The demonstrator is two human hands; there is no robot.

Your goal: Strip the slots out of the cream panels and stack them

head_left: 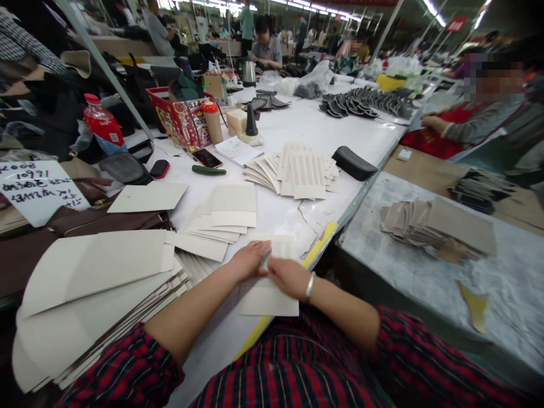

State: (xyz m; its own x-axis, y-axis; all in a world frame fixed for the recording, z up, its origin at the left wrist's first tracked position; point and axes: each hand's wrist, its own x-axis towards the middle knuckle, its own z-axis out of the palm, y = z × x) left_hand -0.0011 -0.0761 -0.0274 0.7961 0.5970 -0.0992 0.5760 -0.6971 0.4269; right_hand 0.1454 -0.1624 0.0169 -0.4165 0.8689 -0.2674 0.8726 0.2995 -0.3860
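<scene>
A pale panel [270,300] lies near the table's front edge, beneath both hands. Its upper part bears faint stripes, like the striped panels [304,173] fanned out farther back. My left hand [251,259] rests on it, fingers stretched to the right against the surface. Close beside it, my right hand [289,276] is closed, its fingertips bent down at the panel; what they pinch, if anything, is hidden. Left of the hands are overlapping plain panels [233,209]. Larger curved panels [97,269] form a tall stack at the left.
A phone [207,158], a green cucumber-like thing [208,170] and a black case [354,162] lie on the white table [293,122]. Behind stand a tumbler [212,122] and a red box [181,116]. A side table [408,277] at right holds grey pieces [440,226]. A co-worker [476,116] sits beyond.
</scene>
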